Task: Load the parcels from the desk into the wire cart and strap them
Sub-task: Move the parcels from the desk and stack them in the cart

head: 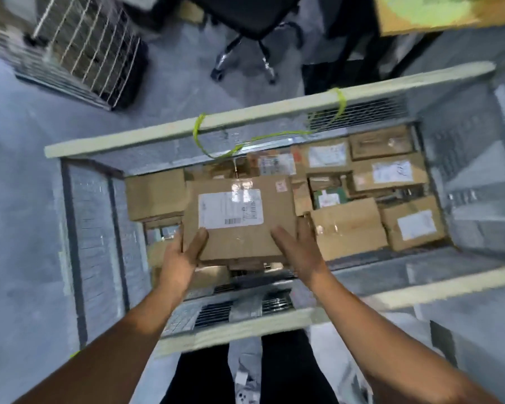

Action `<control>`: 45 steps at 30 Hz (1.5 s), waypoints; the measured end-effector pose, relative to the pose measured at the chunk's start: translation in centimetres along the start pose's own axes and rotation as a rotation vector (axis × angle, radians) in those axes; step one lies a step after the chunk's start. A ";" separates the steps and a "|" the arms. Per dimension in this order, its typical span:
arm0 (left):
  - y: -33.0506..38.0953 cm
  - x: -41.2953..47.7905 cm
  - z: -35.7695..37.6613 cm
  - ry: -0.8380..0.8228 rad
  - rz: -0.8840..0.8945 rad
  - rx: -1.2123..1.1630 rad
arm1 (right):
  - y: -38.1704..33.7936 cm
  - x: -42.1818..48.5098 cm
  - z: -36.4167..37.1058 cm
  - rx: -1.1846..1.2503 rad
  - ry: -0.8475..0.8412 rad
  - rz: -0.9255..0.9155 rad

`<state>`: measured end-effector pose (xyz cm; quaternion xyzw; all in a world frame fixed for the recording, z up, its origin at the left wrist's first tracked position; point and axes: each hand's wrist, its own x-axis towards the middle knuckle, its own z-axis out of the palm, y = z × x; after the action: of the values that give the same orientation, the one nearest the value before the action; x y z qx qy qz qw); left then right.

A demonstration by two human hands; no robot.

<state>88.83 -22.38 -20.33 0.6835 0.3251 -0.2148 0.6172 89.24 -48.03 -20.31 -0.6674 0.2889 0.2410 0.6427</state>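
Over the open top of the tall wire cart with cream-coloured rails [274, 110], the head view looks straight down between two bare forearms. The left grip [184, 255] clasps the near left corner of a flat brown cardboard parcel with a white shipping label [239, 243], thumb laid on the top face and fingers tucked round the edge. The right grip [298, 249] clasps the near right corner, thumb on top and fingers wrapped along the side. The parcel hangs level inside the cart's mouth, above the load and apart from the rails.

Beneath it lie more brown cardboard boxes [347, 228], packed close together across the cart floor, several showing white labels. A thin yellow-green strap [271, 137] is looped round the far rail at two places and sags between them into the cart.

On the grey floor beyond stand a black swivel chair on a chromed base [245, 13] and, to the far left, a second wire cage [85, 48]. The edge of a pale cardboard box [426, 13] shows at the top right; motion blur hides its details.
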 end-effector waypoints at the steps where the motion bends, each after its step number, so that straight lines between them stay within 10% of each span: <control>1: -0.8 1.3 -0.1 0.034 -0.011 -0.005 | 0.4 2.1 0.7 -0.033 -0.024 -0.012; 12: -6.1 16.7 2.2 0.259 0.243 -0.009 | 5.4 20.7 6.3 -0.294 0.092 -0.285; 32: -12.3 21.1 -0.3 0.282 0.166 0.136 | 9.4 22.6 8.3 -0.535 0.062 -0.277; 45: -10.4 25.3 0.4 0.394 0.584 0.966 | 7.0 27.1 10.6 -1.129 0.146 -0.676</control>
<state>99.09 -17.99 -45.27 0.9749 0.0978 -0.0290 0.1981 104.32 -39.58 -44.72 -0.9703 -0.0643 0.0945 0.2130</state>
